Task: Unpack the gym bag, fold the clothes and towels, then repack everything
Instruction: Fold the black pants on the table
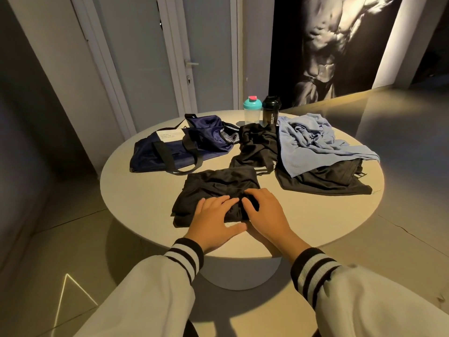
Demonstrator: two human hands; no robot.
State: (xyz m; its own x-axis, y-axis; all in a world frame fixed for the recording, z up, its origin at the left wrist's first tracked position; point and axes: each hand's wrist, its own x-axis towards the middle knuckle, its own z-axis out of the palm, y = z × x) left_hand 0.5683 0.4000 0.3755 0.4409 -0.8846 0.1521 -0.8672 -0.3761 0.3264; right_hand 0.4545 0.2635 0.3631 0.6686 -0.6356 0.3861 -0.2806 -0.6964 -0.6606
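Note:
A folded black garment [213,188] lies on the round white table [145,203] in front of me. My left hand [216,221] rests flat on its near edge with fingers spread. My right hand [264,212] lies beside it, fingers bent onto the same cloth. A navy gym bag [184,144] with black straps lies flattened at the back left. Crumpled black clothes [257,147] sit at the centre back. A light blue towel [315,142] is heaped over another black garment [325,181] on the right.
A teal-lidded shaker bottle [252,113] and a black shaker bottle [271,111] stand at the table's far edge. White doors [150,57] are behind the table, and a dark wall poster [328,45] is at the back right.

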